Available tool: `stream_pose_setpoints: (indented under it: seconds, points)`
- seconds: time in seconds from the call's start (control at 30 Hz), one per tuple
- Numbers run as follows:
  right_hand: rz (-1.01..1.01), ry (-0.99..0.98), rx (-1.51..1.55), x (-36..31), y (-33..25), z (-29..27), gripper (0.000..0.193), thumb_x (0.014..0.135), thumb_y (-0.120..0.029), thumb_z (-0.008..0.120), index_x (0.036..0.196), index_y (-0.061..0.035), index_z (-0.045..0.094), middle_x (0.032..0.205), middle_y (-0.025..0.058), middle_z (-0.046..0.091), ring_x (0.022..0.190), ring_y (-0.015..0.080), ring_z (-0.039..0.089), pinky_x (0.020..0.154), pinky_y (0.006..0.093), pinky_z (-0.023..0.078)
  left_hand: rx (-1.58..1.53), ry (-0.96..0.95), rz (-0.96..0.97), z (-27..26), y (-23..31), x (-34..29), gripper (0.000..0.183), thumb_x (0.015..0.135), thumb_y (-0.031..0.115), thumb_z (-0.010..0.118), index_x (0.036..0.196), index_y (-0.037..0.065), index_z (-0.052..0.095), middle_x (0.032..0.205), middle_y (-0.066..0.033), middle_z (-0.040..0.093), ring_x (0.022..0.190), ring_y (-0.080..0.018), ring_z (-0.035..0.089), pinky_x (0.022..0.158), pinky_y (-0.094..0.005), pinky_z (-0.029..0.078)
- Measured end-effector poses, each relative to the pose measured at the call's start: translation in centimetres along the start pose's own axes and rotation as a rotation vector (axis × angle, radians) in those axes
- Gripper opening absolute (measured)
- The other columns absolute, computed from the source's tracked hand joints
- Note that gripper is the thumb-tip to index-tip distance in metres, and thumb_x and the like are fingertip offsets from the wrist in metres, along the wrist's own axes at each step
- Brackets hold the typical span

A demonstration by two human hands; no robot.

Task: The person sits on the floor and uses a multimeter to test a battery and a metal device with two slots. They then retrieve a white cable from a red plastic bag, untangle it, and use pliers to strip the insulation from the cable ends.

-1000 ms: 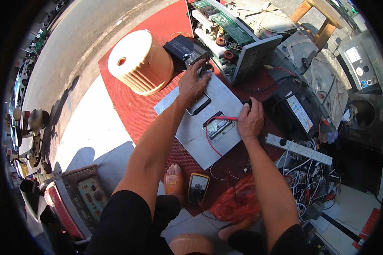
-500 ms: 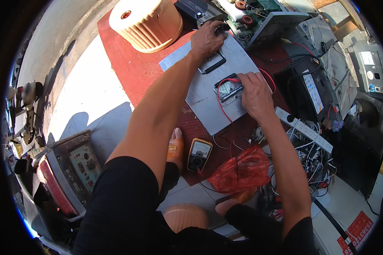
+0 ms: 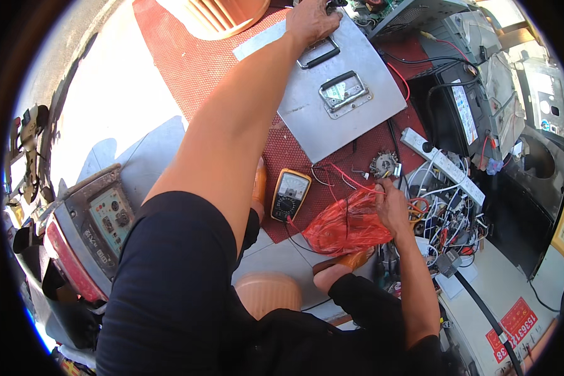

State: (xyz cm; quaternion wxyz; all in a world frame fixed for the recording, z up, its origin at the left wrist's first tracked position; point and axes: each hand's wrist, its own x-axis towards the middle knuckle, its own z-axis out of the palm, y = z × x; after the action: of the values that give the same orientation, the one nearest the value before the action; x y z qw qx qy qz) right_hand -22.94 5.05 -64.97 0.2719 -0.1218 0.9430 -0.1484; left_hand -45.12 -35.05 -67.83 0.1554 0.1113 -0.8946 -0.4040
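A grey metal box (image 3: 301,128) with two black-gripped handles lies on the red mat. My left hand (image 3: 311,24) is closed at its far edge, around a small black part that is mostly hidden. Beside the red plastic bag (image 3: 351,222), my right hand (image 3: 391,205) is closed on a red test lead (image 3: 357,185); its tip is hidden by the fingers. A yellow-framed analog multimeter (image 3: 291,194) lies left of the bag, with leads running from its lower end. Just beyond my right hand sits a round metal part (image 3: 383,164).
A white power strip (image 3: 445,166) and tangled cables (image 3: 454,216) lie at right, near a black battery-like case (image 3: 454,116). An orange ribbed tub (image 3: 225,15) stands at the far left. A red-and-grey machine (image 3: 100,232) is at lower left.
My right hand has moved from the near handle of the box back toward the bag, carrying the red lead. My left hand stays at the box's far edge. The view has tilted nearer.
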Motion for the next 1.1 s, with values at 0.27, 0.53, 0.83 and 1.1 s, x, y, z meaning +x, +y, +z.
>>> stream_pose_setpoints:
  seconds: [0.27,0.53,0.83,1.1]
  points:
    - [-0.130,0.179,-0.111,-0.5,-2.1,6.5,0.036,0.094,-0.007,0.064,0.129,-0.0039,0.060,0.101,0.0232,0.065,0.093,0.0473,0.070,0.076,0.0566,0.056,-0.009,-0.026,-0.032,-0.5,1.0,-0.2,0.040,0.096,0.035,0.065,0.131,0.017,0.071,0.120,-0.0120,0.077,0.110,-0.0317,0.074,0.092,-0.0437,0.058]
    - [-0.244,0.185,-0.075,9.8,-4.7,8.3,0.039,0.093,-0.010,0.068,0.131,-0.0034,0.064,0.100,0.0229,0.068,0.095,0.0465,0.070,0.079,0.0550,0.057,-0.048,-0.035,-0.035,-1.0,1.1,-0.3,0.041,0.093,0.035,0.066,0.132,0.021,0.071,0.119,-0.0124,0.078,0.111,-0.0333,0.074,0.094,-0.0439,0.057]
    - [-0.123,0.477,0.345,6.6,-2.9,8.4,0.030,0.100,-0.017,0.069,0.124,0.0004,0.072,0.106,0.0227,0.074,0.097,0.0408,0.072,0.085,0.0456,0.057,-0.084,-0.005,0.043,-0.7,0.5,-0.3,0.036,0.092,0.034,0.068,0.123,0.017,0.075,0.120,-0.0131,0.077,0.111,-0.0353,0.073,0.095,-0.0456,0.057]
    - [-0.127,0.522,0.338,5.6,-2.2,7.5,0.036,0.109,-0.029,0.061,0.132,-0.0017,0.066,0.116,0.0225,0.068,0.103,0.0425,0.068,0.090,0.0475,0.055,-0.069,0.035,0.068,0.0,-0.2,0.1,0.038,0.093,0.035,0.067,0.126,0.017,0.073,0.120,-0.0146,0.077,0.113,-0.0357,0.072,0.097,-0.0457,0.055]
